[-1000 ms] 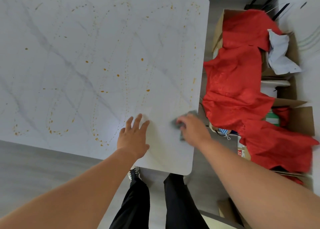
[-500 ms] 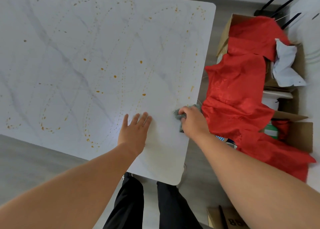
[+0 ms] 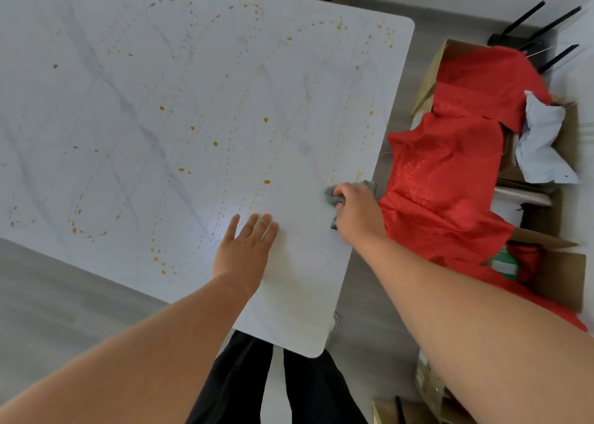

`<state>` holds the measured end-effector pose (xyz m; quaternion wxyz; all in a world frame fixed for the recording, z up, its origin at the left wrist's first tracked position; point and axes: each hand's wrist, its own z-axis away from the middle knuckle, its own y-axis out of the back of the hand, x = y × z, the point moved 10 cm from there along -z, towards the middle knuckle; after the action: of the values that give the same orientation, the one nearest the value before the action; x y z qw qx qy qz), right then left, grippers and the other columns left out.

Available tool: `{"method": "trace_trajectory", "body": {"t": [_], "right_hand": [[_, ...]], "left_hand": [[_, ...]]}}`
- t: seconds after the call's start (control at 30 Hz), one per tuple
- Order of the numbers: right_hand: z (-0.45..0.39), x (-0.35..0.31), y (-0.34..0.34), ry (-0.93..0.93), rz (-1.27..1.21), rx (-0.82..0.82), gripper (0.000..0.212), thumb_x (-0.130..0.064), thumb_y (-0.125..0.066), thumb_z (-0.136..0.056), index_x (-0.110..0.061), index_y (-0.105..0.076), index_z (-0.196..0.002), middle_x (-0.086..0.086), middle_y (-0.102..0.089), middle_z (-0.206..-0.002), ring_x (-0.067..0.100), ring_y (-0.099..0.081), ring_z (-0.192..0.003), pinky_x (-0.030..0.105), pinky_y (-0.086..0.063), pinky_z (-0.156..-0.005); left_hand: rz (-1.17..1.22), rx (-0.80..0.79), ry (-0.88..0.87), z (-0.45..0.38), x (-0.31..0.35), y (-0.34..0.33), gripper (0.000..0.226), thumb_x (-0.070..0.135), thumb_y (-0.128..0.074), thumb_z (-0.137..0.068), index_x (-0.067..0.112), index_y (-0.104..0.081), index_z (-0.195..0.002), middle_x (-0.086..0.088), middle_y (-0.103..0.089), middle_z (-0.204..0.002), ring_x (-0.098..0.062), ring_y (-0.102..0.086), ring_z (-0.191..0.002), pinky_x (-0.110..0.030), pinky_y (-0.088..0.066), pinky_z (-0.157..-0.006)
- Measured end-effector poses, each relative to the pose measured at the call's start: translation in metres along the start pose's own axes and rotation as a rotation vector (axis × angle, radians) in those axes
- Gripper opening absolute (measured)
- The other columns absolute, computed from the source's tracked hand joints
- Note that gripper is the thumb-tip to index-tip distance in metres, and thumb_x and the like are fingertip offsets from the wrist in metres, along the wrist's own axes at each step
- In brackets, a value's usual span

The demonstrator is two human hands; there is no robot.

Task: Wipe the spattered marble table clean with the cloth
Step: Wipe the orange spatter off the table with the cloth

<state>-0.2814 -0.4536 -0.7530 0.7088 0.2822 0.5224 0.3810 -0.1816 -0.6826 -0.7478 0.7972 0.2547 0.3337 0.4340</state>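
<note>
White marble table (image 3: 135,108), grey veins, rounded corners, tilted in view so its long edges run from lower left to upper right. Orange-brown spatter (image 3: 214,143) all over it: single blobs near the middle, dotted trails looping in curves toward the left edge and up to the far right corner. The patch near the person's corner looks mostly free of spots.

Cloth (image 3: 334,198): grey, small, bunched up, sits at the table's right edge, near side. Crumpled, so no clear long axis; one end pokes out past the knuckles toward the edge, another bit hangs below the hand.

Right hand (image 3: 356,211) grips the cloth, fingers curled round it, pressing it on the marble. Left hand (image 3: 246,250) lies flat on the table just left of it, fingers straight, slightly fanned, pointing away from the person.

Off the right edge: red fabric (image 3: 450,179) draped over cardboard boxes (image 3: 561,275), crumpled white paper (image 3: 543,141) on top. Black trousers (image 3: 238,385) below the near corner.
</note>
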Motion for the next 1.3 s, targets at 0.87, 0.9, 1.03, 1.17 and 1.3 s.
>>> {"method": "trace_trajectory", "body": {"t": [0.87,0.9,1.03,1.17,1.3], "right_hand": [[-0.022,-0.019,-0.007,-0.016,-0.061,-0.068,0.03,-0.004,-0.059,-0.09,-0.019,-0.069,-0.113,0.003,-0.055,-0.11,0.023,-0.063,-0.096,0.04,-0.056,-0.086],[-0.03,-0.009,-0.001,-0.142,-0.086,-0.005,0.027,-0.007,-0.058,-0.094,-0.02,-0.067,-0.116,0.004,-0.056,-0.115,0.023,-0.063,-0.098,0.038,-0.055,-0.088],[0.018,-0.062,-0.052,0.037,-0.037,-0.151,0.026,-0.008,-0.058,-0.093,-0.023,-0.067,-0.113,0.002,-0.055,-0.117,0.022,-0.06,-0.103,0.035,-0.051,-0.091],[0.067,-0.096,-0.08,0.346,0.048,-0.413,0.025,-0.012,-0.061,-0.092,-0.027,-0.067,-0.112,-0.005,-0.051,-0.108,0.022,-0.058,-0.102,0.041,-0.051,-0.083],[-0.025,-0.056,-0.03,0.063,-0.044,-0.19,0.029,-0.002,-0.06,-0.088,-0.019,-0.072,-0.107,0.001,-0.055,-0.106,0.021,-0.06,-0.096,0.034,-0.053,-0.082]], "left_hand": [[0.061,0.007,-0.207,-0.006,-0.016,0.001,0.105,0.064,-0.049,-0.098,0.023,0.027,-0.158,-0.001,0.033,-0.166,-0.032,0.046,-0.143,-0.064,0.03,-0.112],[0.073,0.013,-0.208,-0.006,-0.016,0.0,0.105,0.064,-0.049,-0.098,0.023,0.027,-0.158,-0.001,0.033,-0.166,-0.033,0.047,-0.143,-0.064,0.031,-0.112],[0.08,0.001,-0.269,-0.008,-0.013,0.002,0.104,0.062,-0.05,-0.099,0.019,0.023,-0.16,-0.005,0.029,-0.168,-0.035,0.042,-0.146,-0.065,0.03,-0.112],[0.247,0.044,-0.357,-0.013,-0.024,0.017,0.073,0.049,-0.048,-0.103,0.025,-0.015,-0.164,0.001,0.005,-0.173,-0.024,0.024,-0.156,-0.058,0.018,-0.122],[0.545,0.197,-0.384,-0.024,-0.066,0.046,0.029,0.039,-0.048,-0.103,0.038,-0.062,-0.128,0.015,-0.04,-0.154,-0.012,-0.026,-0.148,-0.036,-0.025,-0.122]]}}
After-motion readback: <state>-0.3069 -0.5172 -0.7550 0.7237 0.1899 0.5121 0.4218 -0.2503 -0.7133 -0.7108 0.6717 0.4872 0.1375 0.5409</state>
